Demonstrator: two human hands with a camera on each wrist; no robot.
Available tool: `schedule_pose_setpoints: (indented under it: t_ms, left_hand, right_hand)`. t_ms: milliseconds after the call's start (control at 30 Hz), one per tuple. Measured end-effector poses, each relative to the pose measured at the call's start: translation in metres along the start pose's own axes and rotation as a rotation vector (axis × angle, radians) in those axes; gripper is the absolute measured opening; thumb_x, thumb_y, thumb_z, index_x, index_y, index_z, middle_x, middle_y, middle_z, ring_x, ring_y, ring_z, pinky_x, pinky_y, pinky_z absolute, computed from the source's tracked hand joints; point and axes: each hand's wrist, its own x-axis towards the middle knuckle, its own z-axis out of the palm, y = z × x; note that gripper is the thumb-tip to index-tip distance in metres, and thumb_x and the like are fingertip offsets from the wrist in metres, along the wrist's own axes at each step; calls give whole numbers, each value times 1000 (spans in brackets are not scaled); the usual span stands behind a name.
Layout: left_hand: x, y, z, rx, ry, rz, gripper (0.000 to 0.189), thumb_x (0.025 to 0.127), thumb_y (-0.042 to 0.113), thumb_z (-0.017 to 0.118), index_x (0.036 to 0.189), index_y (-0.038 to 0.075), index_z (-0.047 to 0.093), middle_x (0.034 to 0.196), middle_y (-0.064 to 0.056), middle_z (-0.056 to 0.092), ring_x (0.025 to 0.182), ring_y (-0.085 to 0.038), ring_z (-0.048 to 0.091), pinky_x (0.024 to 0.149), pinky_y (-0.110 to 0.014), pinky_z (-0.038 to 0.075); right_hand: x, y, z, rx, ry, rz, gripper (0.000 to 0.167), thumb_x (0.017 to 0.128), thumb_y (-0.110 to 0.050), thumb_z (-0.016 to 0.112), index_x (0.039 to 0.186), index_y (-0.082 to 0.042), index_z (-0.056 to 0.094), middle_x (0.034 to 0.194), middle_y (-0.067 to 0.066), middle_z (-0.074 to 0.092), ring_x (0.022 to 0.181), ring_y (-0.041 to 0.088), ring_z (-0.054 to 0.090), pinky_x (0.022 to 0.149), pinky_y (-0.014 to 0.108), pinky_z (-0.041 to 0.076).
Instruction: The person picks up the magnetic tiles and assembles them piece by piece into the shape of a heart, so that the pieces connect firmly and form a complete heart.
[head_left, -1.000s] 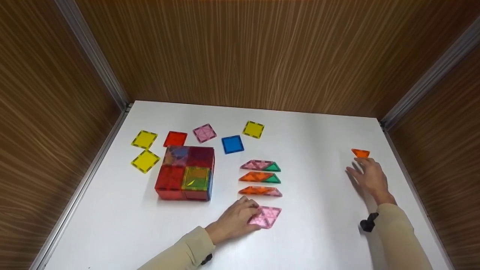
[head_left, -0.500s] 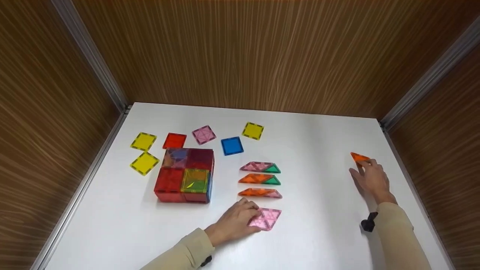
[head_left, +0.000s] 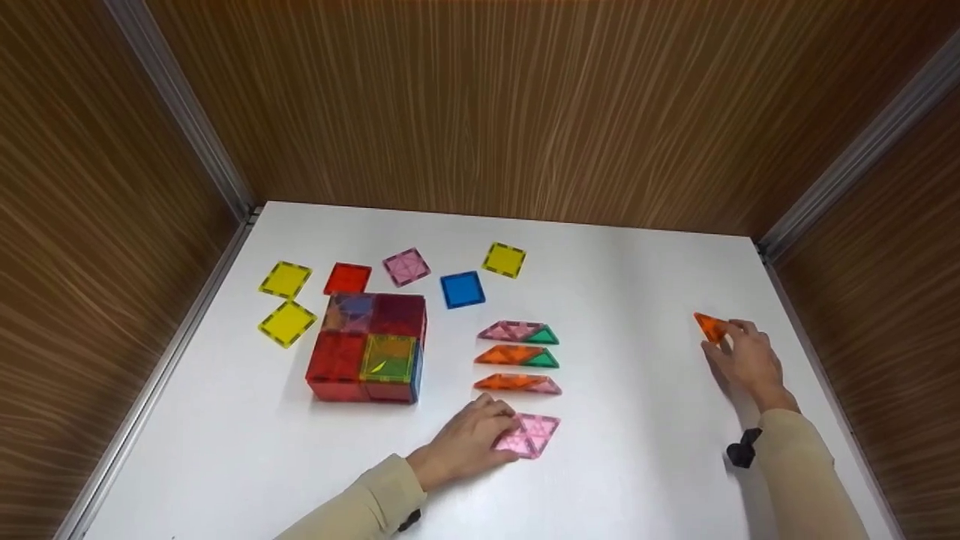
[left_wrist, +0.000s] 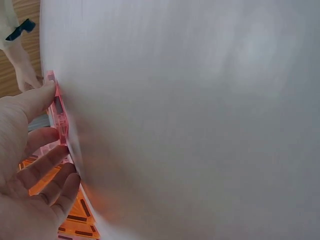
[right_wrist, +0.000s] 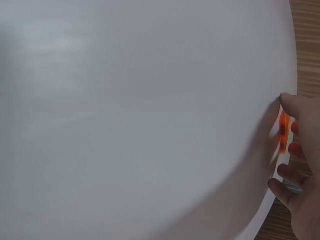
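Observation:
Near the front of the table, my left hand (head_left: 471,441) holds a pair of joined pink translucent triangle magnetic tiles (head_left: 541,433); its fingers hide their left end. In the left wrist view, thumb and index finger touch the pink tile's edge (left_wrist: 59,112). Far to the right, my right hand (head_left: 750,367) pinches an orange triangle magnetic tile (head_left: 709,327). That orange tile (right_wrist: 283,131) appears edge-on between thumb and fingers in the right wrist view. Behind the left hand lie three flat strips of joined triangles: orange-pink (head_left: 517,384), orange-green (head_left: 517,355) and pink-green (head_left: 517,332).
A low red box of square tiles (head_left: 337,360), with a yellow-edged tile on top, stands left of the strips. Loose squares lie behind it: yellow (head_left: 287,322), red (head_left: 348,277), pink (head_left: 406,267), blue (head_left: 463,289). Wood-patterned walls (head_left: 480,112) surround the white table (head_left: 637,450).
The orange triangle has turned in my right hand and shifted slightly left and nearer, its point now facing away. My left hand stays in place on the pink tiles.

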Motion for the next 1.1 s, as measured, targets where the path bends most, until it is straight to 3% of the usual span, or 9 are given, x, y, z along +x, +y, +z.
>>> schedule_pose_setpoints:
  t_ms: [267,400,567,833,1100]
  left_hand:
    - [1,2,0,-5,1,5,46,97,42,75,137,19,71,140,3,66,128,-14,54,115,-35,49]
    - [0,0,2,22,22,35,45,97,42,75,135,18,72,138,2,67,125,-13,55,111,-32,50]
    - [1,-1,2,27,12,24,44,98,42,74,136,20,71,140,3,66,126,-13,55,112,-33,50]
    - [3,-1,0,46,0,13,45,98,45,73,137,22,71,143,3,65,130,-14,55,116,-35,49]
    - [2,2,1,34,-15,-7,46,98,44,73,138,21,70,145,3,64,134,-16,54,119,-38,46]
  right_hand:
    - [7,8,-9,9,-107,19,75,106,-48,57,159,1,37,163,39,27,142,64,32,113,81,30]
    - [3,5,-7,5,-85,-25,71,106,-44,57,155,5,42,154,41,39,135,63,41,112,78,36]
    - [-5,-3,-3,-1,-64,-60,68,103,-43,64,147,8,52,143,37,49,125,56,50,106,73,45]
    - [-33,-29,4,13,-70,-144,66,95,-39,78,142,4,60,128,27,61,107,39,61,94,63,55]
    - [-73,-64,18,8,-11,-290,56,87,-32,87,129,1,71,116,17,69,97,27,64,81,41,56]
